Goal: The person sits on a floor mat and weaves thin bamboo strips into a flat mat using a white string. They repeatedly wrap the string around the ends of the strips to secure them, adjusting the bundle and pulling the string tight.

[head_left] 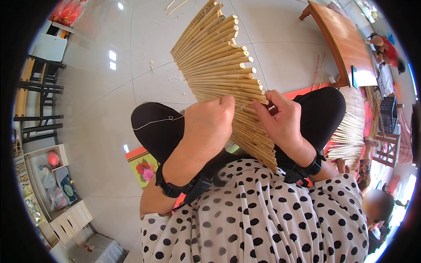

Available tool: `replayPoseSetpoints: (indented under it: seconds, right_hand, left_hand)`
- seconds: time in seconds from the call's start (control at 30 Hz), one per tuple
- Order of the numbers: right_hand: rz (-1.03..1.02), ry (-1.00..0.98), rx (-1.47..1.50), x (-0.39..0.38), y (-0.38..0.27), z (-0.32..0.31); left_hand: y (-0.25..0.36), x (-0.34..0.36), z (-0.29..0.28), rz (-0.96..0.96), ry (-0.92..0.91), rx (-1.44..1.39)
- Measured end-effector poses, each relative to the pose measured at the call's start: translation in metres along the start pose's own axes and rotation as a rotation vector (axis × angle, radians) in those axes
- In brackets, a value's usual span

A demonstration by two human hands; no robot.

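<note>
A mat of pale yellow reed stalks [215, 65] tied side by side fans out in front of me, its near end by my lap. My left hand [208, 125] is closed in a fist over the mat's middle, its fingertips hidden. A thin white string [151, 124] crosses my left knee and runs to that fist. At the mat's right edge, my right hand [284, 120] pinches the cut end of a reed stalk between thumb and fingers. Fine threads bind the stalks near my left thumb.
Loose white string [177, 79] and reed scraps lie on the tiled floor. A wooden table [344, 41] stands at the far right. Another reed mat [348, 136] lies on my right, near another person's hand [343, 166]. Shelves [57, 179] stand at the left.
</note>
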State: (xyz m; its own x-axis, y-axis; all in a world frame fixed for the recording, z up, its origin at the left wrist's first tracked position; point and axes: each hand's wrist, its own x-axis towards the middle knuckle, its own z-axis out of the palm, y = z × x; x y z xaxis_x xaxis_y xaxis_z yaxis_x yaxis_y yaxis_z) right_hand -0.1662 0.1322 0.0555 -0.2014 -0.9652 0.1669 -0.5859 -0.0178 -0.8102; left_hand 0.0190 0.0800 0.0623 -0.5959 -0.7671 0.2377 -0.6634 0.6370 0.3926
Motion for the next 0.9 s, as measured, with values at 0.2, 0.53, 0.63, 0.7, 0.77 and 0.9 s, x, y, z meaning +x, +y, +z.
replayPoseSetpoints:
  seconds: [0.2, 0.53, 0.63, 0.7, 0.77, 0.9]
  right_hand:
    - [-0.046, -0.009, -0.086, -0.002, 0.005, -0.001]
    - [-0.006, 0.021, -0.026, -0.008, 0.000, 0.002]
    - [-0.024, 0.022, -0.025, -0.007, 0.001, -0.001]
    - [-0.059, 0.032, -0.022, -0.006, 0.001, -0.002]
    - [-0.074, 0.031, 0.003, -0.006, 0.004, 0.000]
    - [-0.059, 0.010, 0.009, -0.007, 0.000, 0.001]
  left_hand:
    - [0.002, 0.003, 0.007, -0.004, -0.011, 0.046]
    - [0.017, 0.016, 0.019, -0.026, -0.020, 0.006]
    - [0.020, 0.016, 0.026, -0.094, -0.005, -0.057]
    - [0.020, 0.014, 0.033, -0.159, 0.005, -0.106]
    - [0.024, 0.015, 0.034, -0.220, -0.041, -0.076]
    - [0.036, 0.016, 0.031, -0.302, -0.059, -0.098]
